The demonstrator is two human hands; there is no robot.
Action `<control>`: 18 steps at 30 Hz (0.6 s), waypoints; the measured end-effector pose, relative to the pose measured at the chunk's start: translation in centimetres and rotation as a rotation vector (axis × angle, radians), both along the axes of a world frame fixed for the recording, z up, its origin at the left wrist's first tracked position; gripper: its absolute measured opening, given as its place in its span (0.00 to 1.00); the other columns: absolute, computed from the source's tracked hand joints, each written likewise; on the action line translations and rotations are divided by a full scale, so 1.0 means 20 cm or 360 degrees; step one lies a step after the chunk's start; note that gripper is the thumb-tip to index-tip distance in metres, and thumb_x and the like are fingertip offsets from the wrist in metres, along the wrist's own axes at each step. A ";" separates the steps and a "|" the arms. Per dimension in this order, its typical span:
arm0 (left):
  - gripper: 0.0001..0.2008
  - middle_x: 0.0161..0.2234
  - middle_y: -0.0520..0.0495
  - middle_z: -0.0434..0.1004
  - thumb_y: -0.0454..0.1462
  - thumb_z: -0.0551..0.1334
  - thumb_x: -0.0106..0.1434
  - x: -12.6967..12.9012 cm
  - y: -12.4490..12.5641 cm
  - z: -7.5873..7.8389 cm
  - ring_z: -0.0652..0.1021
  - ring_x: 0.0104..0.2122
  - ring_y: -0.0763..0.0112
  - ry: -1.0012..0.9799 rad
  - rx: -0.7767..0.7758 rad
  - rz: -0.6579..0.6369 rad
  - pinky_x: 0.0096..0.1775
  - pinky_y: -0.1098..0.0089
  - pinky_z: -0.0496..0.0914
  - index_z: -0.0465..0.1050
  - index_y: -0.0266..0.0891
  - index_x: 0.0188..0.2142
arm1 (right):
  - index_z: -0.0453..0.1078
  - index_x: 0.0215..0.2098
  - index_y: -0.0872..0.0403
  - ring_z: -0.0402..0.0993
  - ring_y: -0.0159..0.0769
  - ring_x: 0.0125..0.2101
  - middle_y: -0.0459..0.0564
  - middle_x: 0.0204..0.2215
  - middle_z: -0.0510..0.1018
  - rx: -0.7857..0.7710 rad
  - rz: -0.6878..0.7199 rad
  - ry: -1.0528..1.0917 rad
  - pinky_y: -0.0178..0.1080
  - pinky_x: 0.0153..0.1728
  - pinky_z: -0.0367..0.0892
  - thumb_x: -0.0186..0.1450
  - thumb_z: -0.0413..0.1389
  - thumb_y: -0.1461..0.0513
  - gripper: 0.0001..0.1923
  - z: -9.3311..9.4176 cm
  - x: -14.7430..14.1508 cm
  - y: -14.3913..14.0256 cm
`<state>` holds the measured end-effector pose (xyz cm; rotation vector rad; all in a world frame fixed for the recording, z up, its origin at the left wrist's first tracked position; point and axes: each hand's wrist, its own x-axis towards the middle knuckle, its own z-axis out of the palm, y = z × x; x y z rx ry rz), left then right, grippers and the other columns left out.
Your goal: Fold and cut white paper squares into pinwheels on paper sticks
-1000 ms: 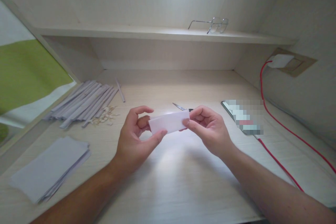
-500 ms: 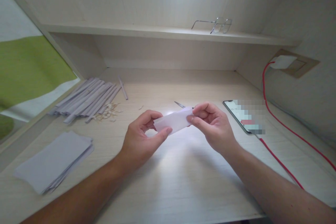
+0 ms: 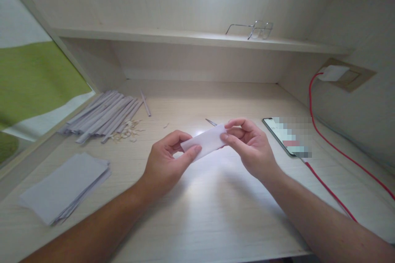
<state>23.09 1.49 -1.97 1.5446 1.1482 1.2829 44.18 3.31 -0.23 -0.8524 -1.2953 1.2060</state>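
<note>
A small white paper slip (image 3: 205, 141) is held above the pale wooden desk (image 3: 203, 205), tilted with its right end higher. My left hand (image 3: 165, 164) pinches its left end between thumb and fingers. My right hand (image 3: 249, 146) pinches its right end. Just behind the slip, a metal blade tip of scissors (image 3: 211, 122) lies on the desk, mostly hidden by my right hand.
A stack of white paper sheets (image 3: 63, 187) lies at the front left. Several rolled paper sticks (image 3: 103, 117) and small scraps (image 3: 128, 131) lie at the back left. A phone (image 3: 285, 136) with a red cable (image 3: 327, 189) is at the right. Glasses (image 3: 254, 29) rest on the shelf.
The slip's right end has risen and both hands have shifted slightly right and closer together. The view has tilted a little.
</note>
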 end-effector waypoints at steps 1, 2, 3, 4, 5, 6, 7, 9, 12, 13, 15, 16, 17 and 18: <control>0.07 0.29 0.52 0.77 0.38 0.71 0.62 0.00 0.00 0.00 0.77 0.29 0.71 -0.0008 -0.0021 -0.0011 0.33 0.72 0.69 0.76 0.39 0.35 | 0.71 0.40 0.52 0.79 0.32 0.28 0.44 0.27 0.83 -0.0004 0.0000 0.0004 0.35 0.32 0.76 0.62 0.68 0.62 0.11 0.00 0.00 0.00; 0.07 0.29 0.52 0.77 0.39 0.71 0.62 0.00 0.00 0.00 0.77 0.29 0.71 -0.0015 -0.0035 -0.0019 0.33 0.72 0.69 0.76 0.39 0.35 | 0.71 0.41 0.52 0.79 0.32 0.28 0.44 0.27 0.83 -0.0008 0.0001 0.0010 0.35 0.32 0.76 0.62 0.68 0.62 0.12 0.00 0.00 0.00; 0.07 0.28 0.52 0.77 0.39 0.71 0.62 0.00 0.00 0.00 0.77 0.29 0.72 -0.0015 -0.0044 -0.0022 0.33 0.72 0.69 0.76 0.39 0.34 | 0.71 0.42 0.52 0.79 0.32 0.28 0.44 0.27 0.83 -0.0012 0.0004 0.0018 0.35 0.32 0.76 0.62 0.68 0.61 0.13 0.00 0.00 0.00; 0.07 0.28 0.52 0.77 0.39 0.70 0.62 0.00 0.00 0.01 0.77 0.29 0.72 -0.0011 -0.0049 -0.0022 0.33 0.72 0.69 0.76 0.39 0.34 | 0.71 0.43 0.52 0.79 0.32 0.29 0.44 0.27 0.83 -0.0016 0.0009 0.0026 0.36 0.32 0.77 0.63 0.68 0.61 0.14 0.00 0.00 0.00; 0.07 0.28 0.52 0.77 0.39 0.70 0.62 0.00 0.00 0.01 0.77 0.29 0.72 -0.0003 -0.0050 -0.0019 0.33 0.72 0.69 0.76 0.39 0.34 | 0.71 0.44 0.52 0.79 0.33 0.29 0.44 0.27 0.83 -0.0020 0.0016 0.0032 0.36 0.33 0.77 0.63 0.68 0.61 0.14 -0.01 0.00 0.00; 0.07 0.28 0.52 0.77 0.39 0.70 0.62 0.00 -0.01 0.01 0.77 0.29 0.72 0.0005 -0.0049 -0.0013 0.32 0.72 0.69 0.76 0.39 0.34 | 0.71 0.44 0.53 0.79 0.33 0.29 0.45 0.28 0.83 -0.0023 0.0019 0.0038 0.36 0.33 0.77 0.63 0.68 0.61 0.15 -0.01 0.00 0.00; 0.07 0.28 0.52 0.77 0.39 0.70 0.62 0.00 -0.01 0.01 0.77 0.29 0.72 0.0011 -0.0047 -0.0013 0.32 0.72 0.68 0.76 0.39 0.33 | 0.71 0.45 0.53 0.79 0.33 0.29 0.45 0.29 0.83 -0.0027 0.0019 0.0043 0.37 0.33 0.77 0.63 0.68 0.61 0.15 -0.01 0.00 0.01; 0.07 0.28 0.52 0.77 0.39 0.70 0.63 0.00 0.00 0.01 0.76 0.28 0.72 0.0014 -0.0054 -0.0021 0.32 0.72 0.68 0.76 0.38 0.33 | 0.72 0.43 0.53 0.79 0.33 0.30 0.46 0.30 0.83 -0.0030 0.0012 0.0046 0.37 0.32 0.78 0.62 0.68 0.61 0.14 -0.02 0.00 0.01; 0.08 0.27 0.53 0.77 0.40 0.69 0.63 0.00 0.00 0.01 0.76 0.28 0.73 0.0005 -0.0067 -0.0045 0.31 0.72 0.68 0.76 0.38 0.34 | 0.73 0.42 0.53 0.78 0.33 0.30 0.45 0.30 0.82 -0.0031 -0.0003 0.0042 0.37 0.32 0.78 0.63 0.68 0.61 0.12 -0.03 0.00 0.01; 0.08 0.27 0.53 0.77 0.40 0.69 0.63 0.00 -0.01 0.01 0.76 0.28 0.73 0.0007 -0.0069 -0.0048 0.31 0.72 0.68 0.77 0.38 0.34 | 0.74 0.42 0.53 0.78 0.33 0.30 0.45 0.30 0.82 -0.0034 -0.0005 0.0038 0.36 0.31 0.78 0.63 0.67 0.61 0.11 -0.03 0.00 0.02; 0.08 0.27 0.53 0.77 0.41 0.69 0.63 0.00 -0.01 0.02 0.76 0.28 0.73 0.0036 -0.0061 -0.0044 0.31 0.73 0.67 0.77 0.38 0.33 | 0.74 0.41 0.53 0.78 0.32 0.30 0.45 0.30 0.81 -0.0046 -0.0014 0.0034 0.36 0.31 0.78 0.63 0.67 0.60 0.11 -0.04 0.00 0.02; 0.08 0.27 0.53 0.77 0.41 0.69 0.64 0.00 -0.01 0.02 0.76 0.28 0.73 0.0067 -0.0054 -0.0038 0.30 0.73 0.66 0.77 0.38 0.32 | 0.75 0.41 0.53 0.77 0.32 0.30 0.45 0.30 0.81 -0.0049 -0.0021 0.0031 0.36 0.30 0.78 0.62 0.68 0.60 0.11 -0.04 0.00 0.02; 0.09 0.27 0.53 0.77 0.41 0.68 0.64 0.00 -0.01 0.03 0.75 0.27 0.74 0.0109 -0.0045 -0.0034 0.30 0.73 0.66 0.77 0.38 0.31 | 0.75 0.41 0.53 0.77 0.32 0.30 0.45 0.31 0.81 -0.0052 -0.0027 0.0027 0.36 0.30 0.77 0.62 0.68 0.60 0.11 -0.03 0.00 0.03; 0.10 0.26 0.53 0.76 0.41 0.68 0.64 0.00 -0.01 0.04 0.74 0.27 0.74 0.0161 -0.0035 -0.0036 0.29 0.73 0.65 0.77 0.38 0.30 | 0.75 0.40 0.53 0.76 0.32 0.29 0.45 0.31 0.80 -0.0054 -0.0033 0.0019 0.35 0.30 0.77 0.62 0.68 0.59 0.11 -0.03 0.00 0.03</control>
